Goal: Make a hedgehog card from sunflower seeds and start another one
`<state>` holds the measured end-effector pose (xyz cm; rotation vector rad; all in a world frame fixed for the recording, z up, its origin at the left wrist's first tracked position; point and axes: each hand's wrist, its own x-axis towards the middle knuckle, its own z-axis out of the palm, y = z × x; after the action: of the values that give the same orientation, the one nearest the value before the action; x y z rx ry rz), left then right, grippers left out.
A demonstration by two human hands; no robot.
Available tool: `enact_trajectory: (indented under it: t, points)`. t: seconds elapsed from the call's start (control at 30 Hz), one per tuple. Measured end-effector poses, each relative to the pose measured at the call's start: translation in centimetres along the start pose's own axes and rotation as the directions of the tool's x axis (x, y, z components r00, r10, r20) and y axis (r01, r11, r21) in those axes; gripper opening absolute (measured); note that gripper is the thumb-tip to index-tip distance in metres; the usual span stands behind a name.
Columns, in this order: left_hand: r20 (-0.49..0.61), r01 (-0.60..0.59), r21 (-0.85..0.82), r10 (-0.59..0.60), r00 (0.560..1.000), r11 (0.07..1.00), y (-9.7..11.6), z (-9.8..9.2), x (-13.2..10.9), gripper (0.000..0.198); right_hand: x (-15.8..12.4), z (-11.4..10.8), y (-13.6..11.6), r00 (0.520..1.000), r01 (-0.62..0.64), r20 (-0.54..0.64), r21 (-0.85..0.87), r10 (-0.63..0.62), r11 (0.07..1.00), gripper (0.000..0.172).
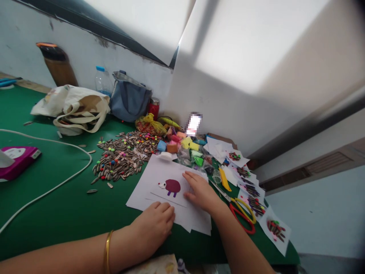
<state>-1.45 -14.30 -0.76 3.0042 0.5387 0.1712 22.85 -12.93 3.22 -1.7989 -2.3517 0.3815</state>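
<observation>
On a stack of white paper sheets [139, 194] lies a small clay hedgehog [172, 185] with a dark red body, a white face and purple legs. My right hand [201, 192] rests flat on the paper just right of the hedgehog, fingers stretched out, holding nothing. My left hand [154, 226] sits at the paper's near edge, below the hedgehog. Its fingers are curled in, so whatever may be under them is hidden. A heap of striped sunflower seeds [122, 156] mixed with coloured bits spreads left of the paper.
Scissors [242, 213] with red and yellow handles lie right of my right hand, near several finished seed pictures [275, 230]. Packs of coloured clay [196, 154] and a lit phone [194, 125] are behind the paper. A white cable [68, 175] crosses the green table at left.
</observation>
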Motion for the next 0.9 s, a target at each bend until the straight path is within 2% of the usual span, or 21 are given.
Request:
enact_trajectory:
  t: [0.13, 0.2, 0.4, 0.5, 0.67, 0.9]
  points:
    - [0.002, -0.001, -0.034, 0.001, 1.0, 0.999, -0.1, -0.8, 0.0, 0.037, -1.6, 0.0, -0.4, 1.0, -0.004, 0.013, -0.007, 0.004, 1.0, 0.108]
    - [-0.006, -0.008, -0.04, 0.008, 1.0, 0.999, -0.3, -0.9, 0.0, 0.037, -1.9, 0.2, -0.6, 0.999, -0.008, 0.033, -0.021, 0.009, 1.0, 0.111]
    - [-0.007, -0.035, -0.032, 0.035, 0.999, 0.999, -0.6, -0.2, -0.2, 0.041, -0.7, 0.6, 0.3, 0.999, -0.01, 0.044, -0.041, 0.011, 0.999, 0.084]
    - [0.005, -0.028, -0.042, 0.029, 1.0, 0.999, -0.5, -0.4, -0.2, 0.041, -0.5, 0.8, 1.1, 0.998, 0.029, 0.047, -0.015, -0.029, 0.999, 0.079]
    - [0.055, -0.007, -0.089, 0.012, 0.998, 0.996, -0.7, -2.0, 0.1, 0.033, -0.7, 1.2, 2.3, 0.996, 0.075, 0.046, 0.018, -0.076, 0.997, 0.071]
    - [-0.02, -0.007, -0.152, 0.004, 1.0, 0.988, -1.1, -2.6, 0.7, 0.041, 0.5, 1.1, 3.8, 0.993, 0.119, -0.016, 0.06, -0.118, 0.991, 0.064]
